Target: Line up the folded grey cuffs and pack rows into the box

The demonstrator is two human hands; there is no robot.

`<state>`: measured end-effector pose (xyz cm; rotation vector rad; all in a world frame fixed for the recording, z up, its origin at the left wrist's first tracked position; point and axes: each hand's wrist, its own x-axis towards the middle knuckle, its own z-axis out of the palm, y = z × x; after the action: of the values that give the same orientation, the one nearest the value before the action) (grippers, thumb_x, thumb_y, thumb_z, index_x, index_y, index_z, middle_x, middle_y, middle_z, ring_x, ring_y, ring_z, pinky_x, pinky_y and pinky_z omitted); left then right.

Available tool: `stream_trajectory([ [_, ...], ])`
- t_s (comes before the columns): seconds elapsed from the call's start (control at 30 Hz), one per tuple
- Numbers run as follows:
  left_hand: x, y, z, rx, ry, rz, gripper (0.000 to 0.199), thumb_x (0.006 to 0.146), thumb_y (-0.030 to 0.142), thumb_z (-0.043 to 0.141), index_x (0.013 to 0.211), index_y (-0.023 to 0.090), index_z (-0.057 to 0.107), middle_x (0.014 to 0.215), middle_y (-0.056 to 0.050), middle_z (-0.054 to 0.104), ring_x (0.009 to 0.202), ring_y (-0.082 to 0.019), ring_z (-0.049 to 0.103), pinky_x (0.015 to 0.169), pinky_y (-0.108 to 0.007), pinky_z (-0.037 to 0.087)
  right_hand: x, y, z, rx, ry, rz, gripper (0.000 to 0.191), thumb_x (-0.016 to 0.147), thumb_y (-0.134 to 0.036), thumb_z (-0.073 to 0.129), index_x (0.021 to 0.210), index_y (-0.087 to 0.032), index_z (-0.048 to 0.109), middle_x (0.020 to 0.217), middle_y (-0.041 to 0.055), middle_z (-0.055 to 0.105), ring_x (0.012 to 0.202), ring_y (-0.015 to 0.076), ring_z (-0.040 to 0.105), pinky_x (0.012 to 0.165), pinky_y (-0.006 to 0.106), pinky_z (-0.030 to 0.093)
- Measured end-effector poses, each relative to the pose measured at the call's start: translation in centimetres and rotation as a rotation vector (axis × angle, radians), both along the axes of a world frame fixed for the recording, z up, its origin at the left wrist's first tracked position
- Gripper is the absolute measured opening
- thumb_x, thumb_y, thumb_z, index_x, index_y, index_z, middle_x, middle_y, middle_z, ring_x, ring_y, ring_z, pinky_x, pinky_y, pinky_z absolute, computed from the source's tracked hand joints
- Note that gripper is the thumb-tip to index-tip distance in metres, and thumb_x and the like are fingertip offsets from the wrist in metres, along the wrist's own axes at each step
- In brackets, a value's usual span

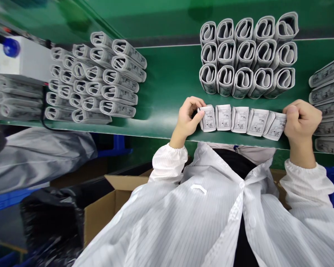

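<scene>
Several folded printed leaflets (240, 119) lie in a short row near the front edge of the green bench. At the row's left end, my left hand (188, 115) pinches the end leaflet (208, 120), thumb in front and fingers behind. My right hand (303, 119) has its fingers curled at the other end, gripping the edge of the rightmost leaflet (277, 127), which leans a little. Black line drawings show on the faces of the row. Just behind it stands a block of rolled-up leaflets (242, 78) stacked three rows high.
More folded leaflets (114, 76) are piled on the left of the green bench (167, 79), others (330, 107) at the right edge. A white box (30, 59) stands far left, beside a grey sleeve (39, 155). Below are an open carton (100, 215) and a black bag (52, 218).
</scene>
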<state>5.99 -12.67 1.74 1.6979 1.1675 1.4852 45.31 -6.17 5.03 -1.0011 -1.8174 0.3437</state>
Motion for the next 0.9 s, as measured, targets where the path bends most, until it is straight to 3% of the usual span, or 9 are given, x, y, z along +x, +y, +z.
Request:
stream_trajectory([
  [0.4,-0.33,0.11,-0.16,0.015,-0.04,-0.061,0.037,0.109,0.062,0.077,0.113,0.028,0.064,0.109,-0.003,0.071,0.099,-0.019,0.074,0.089,-0.036,0.06,-0.02,0.3,-0.25,0.016,-0.013,0.002,0.059,0.115,-0.05,0.058,0.062,-0.023,0.051,0.061,0.001,0.057,0.054,0.0139,0.05,0.055,0.033,0.034],
  [0.9,-0.18,0.19,-0.08,0.033,-0.064,-0.06,0.035,0.109,0.06,0.079,0.113,0.028,0.065,0.108,-0.003,0.072,0.099,-0.019,0.074,0.088,-0.036,0.06,0.03,0.29,-0.26,0.042,0.002,0.062,0.046,0.111,-0.028,0.063,0.068,-0.02,0.052,0.065,-0.0008,0.057,0.058,0.0111,0.05,0.056,0.029,0.032],
])
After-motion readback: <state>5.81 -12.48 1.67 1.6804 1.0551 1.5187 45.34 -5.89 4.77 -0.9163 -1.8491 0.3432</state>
